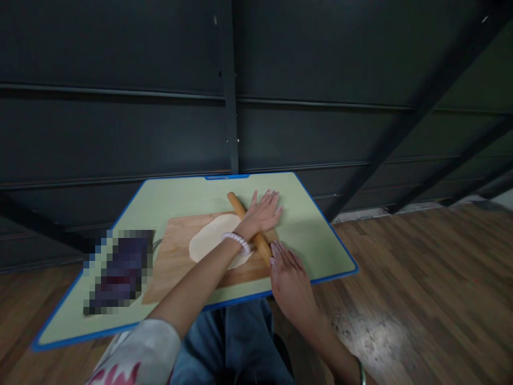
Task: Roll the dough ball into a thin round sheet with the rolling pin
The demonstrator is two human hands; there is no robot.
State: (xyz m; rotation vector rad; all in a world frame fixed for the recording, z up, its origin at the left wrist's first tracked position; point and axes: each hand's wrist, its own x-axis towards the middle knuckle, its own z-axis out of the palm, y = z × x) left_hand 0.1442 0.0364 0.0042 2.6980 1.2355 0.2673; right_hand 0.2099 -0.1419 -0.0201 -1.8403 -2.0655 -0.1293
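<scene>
A wooden rolling pin (262, 249) lies slantwise across the right part of a wooden board (170, 267). Beside and partly under it is a thin, pale, flattened sheet of dough (208, 238). My left hand (264, 211) reaches over the pin, palm down near its middle, fingers spread out beyond it; my wrist, with a beaded bracelet (236, 239), crosses above the dough. At the pin's near end, my right hand (289, 278) has its fingers closed against the wood. My left forearm hides part of the dough and board.
The board rests on a pale green folding table (312, 230) with a blue rim. On its left lies a dark, pixelated item (122, 272), with a thin metal piece (157, 244) beside it. A dark panelled wall (160, 133) stands behind; wooden flooring (420, 267) extends right.
</scene>
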